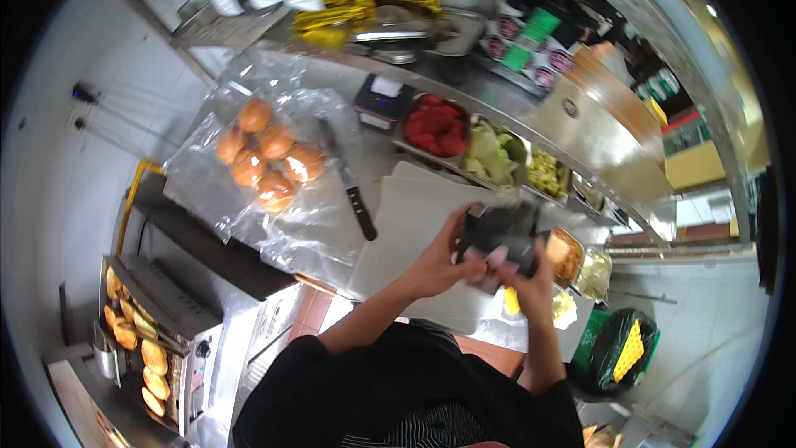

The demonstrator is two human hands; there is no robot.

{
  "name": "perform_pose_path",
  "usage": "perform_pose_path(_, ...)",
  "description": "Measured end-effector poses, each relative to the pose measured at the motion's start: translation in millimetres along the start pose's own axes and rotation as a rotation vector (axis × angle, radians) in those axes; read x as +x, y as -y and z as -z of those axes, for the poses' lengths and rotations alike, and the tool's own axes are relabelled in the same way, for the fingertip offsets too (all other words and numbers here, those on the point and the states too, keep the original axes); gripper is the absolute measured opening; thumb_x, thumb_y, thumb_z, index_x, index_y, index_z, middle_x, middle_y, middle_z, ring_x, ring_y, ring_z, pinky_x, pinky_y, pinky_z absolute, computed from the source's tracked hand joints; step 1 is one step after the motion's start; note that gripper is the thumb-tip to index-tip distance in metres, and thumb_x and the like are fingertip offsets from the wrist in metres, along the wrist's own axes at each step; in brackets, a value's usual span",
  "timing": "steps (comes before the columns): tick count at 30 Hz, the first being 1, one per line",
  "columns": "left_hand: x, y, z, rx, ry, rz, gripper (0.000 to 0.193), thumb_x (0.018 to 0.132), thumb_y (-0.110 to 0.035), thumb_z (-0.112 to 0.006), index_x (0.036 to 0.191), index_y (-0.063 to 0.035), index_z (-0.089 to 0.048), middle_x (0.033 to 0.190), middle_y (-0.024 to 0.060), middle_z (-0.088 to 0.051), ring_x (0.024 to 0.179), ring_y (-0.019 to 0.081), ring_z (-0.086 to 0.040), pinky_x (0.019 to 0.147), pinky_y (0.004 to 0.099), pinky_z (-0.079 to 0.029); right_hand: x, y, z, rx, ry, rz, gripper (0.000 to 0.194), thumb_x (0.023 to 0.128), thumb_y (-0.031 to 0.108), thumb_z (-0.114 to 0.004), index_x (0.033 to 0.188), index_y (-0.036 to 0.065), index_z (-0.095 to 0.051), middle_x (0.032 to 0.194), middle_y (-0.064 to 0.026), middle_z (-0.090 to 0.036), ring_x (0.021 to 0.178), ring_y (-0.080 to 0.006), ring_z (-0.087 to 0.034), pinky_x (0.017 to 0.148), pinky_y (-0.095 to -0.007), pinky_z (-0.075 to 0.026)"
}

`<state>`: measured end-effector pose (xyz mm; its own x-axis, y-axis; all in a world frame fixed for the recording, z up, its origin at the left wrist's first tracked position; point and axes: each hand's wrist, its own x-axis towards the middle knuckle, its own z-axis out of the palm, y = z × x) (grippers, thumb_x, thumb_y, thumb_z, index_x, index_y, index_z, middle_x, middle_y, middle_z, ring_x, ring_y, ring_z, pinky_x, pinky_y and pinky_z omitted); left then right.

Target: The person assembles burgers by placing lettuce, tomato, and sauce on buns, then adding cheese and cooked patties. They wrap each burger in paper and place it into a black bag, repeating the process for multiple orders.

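Note:
My left hand [444, 261] and my right hand [528, 280] hold a dark, boxy item [500, 233] between them, above the white cutting board [398, 224]. The item is blurred by motion; it looks like a black takeaway box with a pink print on it, but I cannot tell for certain. My fingers wrap its near side and both thumbs meet near the print. Left of the board lies a knife with a dark handle [360, 211]. Beyond it, several burger buns [273, 140] rest on a clear plastic bag [249, 224].
Metal tubs of sliced tomato [435, 127], lettuce [491, 152] and chopped pickles [546, 171] line the counter's back. A metal shelf [497, 99] runs above. Halved buns [155, 358] sit on a griddle at lower left; a lined bin [597, 348] stands at right.

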<state>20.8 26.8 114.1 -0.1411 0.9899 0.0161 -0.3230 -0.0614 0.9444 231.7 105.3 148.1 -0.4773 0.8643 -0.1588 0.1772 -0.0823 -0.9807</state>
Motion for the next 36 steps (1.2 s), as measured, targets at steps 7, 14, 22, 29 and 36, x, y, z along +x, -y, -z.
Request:
perform_pose_path(7,11,-1,-6,0.052,-0.249,-0.010,0.068,0.104,-0.042,-0.055,0.158,-0.0091,-0.032,0.138,0.0133,-0.053,0.117,0.0247,-0.062,0.096,0.0360,-0.050,268,119,246,0.387,-0.345,0.091,0.028,0.093,0.032,-0.079,0.110,0.010,-0.072,0.094,0.0006,-0.072,0.069,-0.0063,-0.064,0.052,-0.0208,-0.046)
perform_pose_path(14,-101,29,7,0.041,-0.832,0.198,0.042,0.109,-0.025,-0.051,0.147,-0.0080,-0.047,0.126,0.0144,-0.062,0.108,0.0239,-0.065,0.090,0.0338,-0.051,488,25,415,-0.032,-0.321,-0.299,0.054,0.086,0.048,-0.082,0.118,0.006,-0.072,0.104,-0.0064,-0.075,0.089,-0.0196,-0.070,0.084,-0.0370,-0.054)
perform_pose_path(22,-128,44,-8,-0.016,-0.825,0.149,0.041,0.109,-0.030,-0.053,0.139,-0.0019,-0.052,0.123,0.0174,-0.065,0.107,0.0252,-0.068,0.090,0.0345,-0.054,484,69,459,-1.491,-0.474,-0.338,0.076,0.095,0.069,-0.052,0.140,0.008,-0.061,0.151,-0.0224,-0.050,0.137,-0.0414,-0.049,0.110,-0.0515,-0.041)
perform_pose_path(29,-94,23,27,0.003,-0.643,0.132,0.031,0.111,-0.023,-0.049,0.132,-0.0028,-0.059,0.116,0.0101,-0.068,0.103,0.0189,-0.068,0.089,0.0315,-0.051,151,141,109,-0.462,0.133,0.313,0.019,0.100,0.018,-0.064,0.109,0.003,-0.070,0.082,-0.0061,-0.070,0.070,-0.0124,-0.062,0.066,-0.0307,-0.050)
perform_pose_path(36,-59,-32,64,0.061,-0.291,-0.088,0.027,0.109,-0.020,-0.054,0.128,-0.0012,-0.061,0.113,0.0078,-0.069,0.103,0.0159,-0.066,0.091,0.0295,-0.049,231,221,-136,-0.352,-0.116,1.010,0.068,0.095,0.041,-0.074,0.148,0.004,-0.052,0.149,-0.0163,-0.056,0.135,-0.0284,-0.055,0.114,-0.0386,-0.041)
